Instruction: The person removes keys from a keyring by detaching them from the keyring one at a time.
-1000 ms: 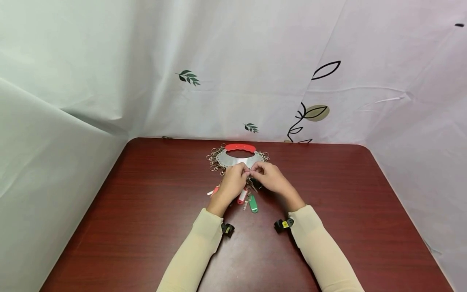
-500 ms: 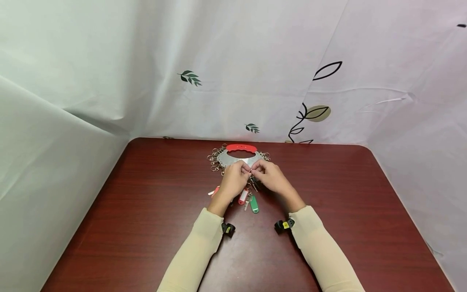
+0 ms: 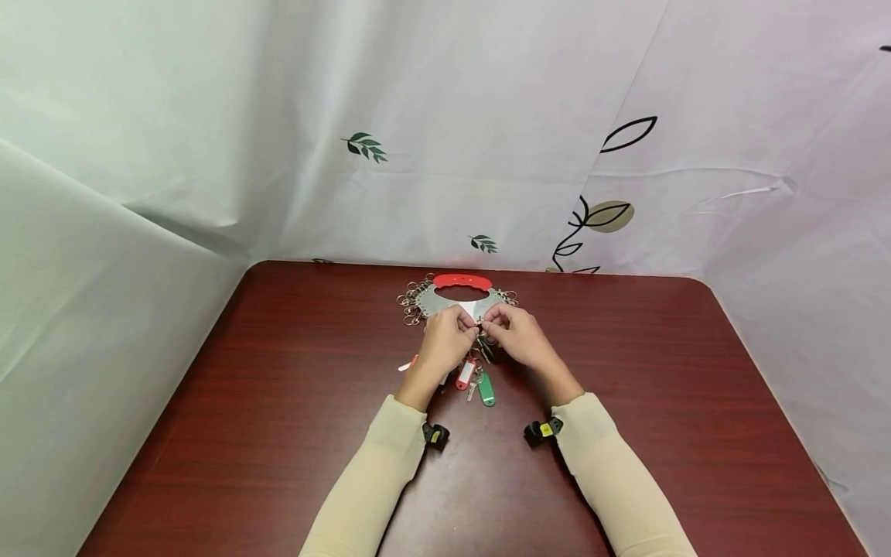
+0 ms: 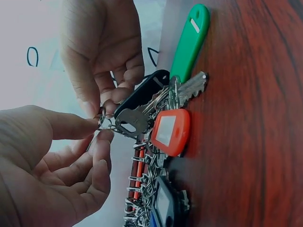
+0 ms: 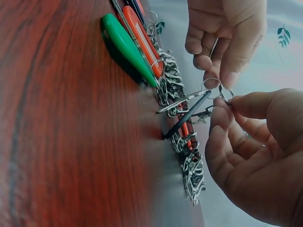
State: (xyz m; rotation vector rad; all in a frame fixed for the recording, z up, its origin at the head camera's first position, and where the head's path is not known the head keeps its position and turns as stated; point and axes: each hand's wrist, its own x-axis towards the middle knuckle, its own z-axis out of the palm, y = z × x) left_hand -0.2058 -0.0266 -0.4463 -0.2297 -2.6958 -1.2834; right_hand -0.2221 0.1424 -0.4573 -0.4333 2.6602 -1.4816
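My left hand (image 3: 445, 340) and right hand (image 3: 513, 333) meet fingertip to fingertip in front of a metal key holder plate (image 3: 433, 302) with a red handle (image 3: 462, 282). Between them is a small metal split ring (image 5: 226, 96), which both pinch with thumb and forefinger. From the ring hang a silver key (image 4: 131, 120) and a black key tag (image 4: 142, 94). A red-orange key tag (image 4: 171, 132), a green key tag (image 4: 190, 45) and another key (image 4: 194, 90) lie close beside. My left hand hides part of the plate's lower edge in the head view.
Small clips and rings (image 3: 411, 302) line the plate's edge. A dark tag (image 4: 168, 203) lies at the bottom of the left wrist view. White curtains (image 3: 445, 155) with leaf prints stand behind the brown table (image 3: 313, 402).
The fingertips of my two hands have drawn slightly apart, and more metal shows between them. The plate and the tags stay nearly in place; the head view has shifted a little.
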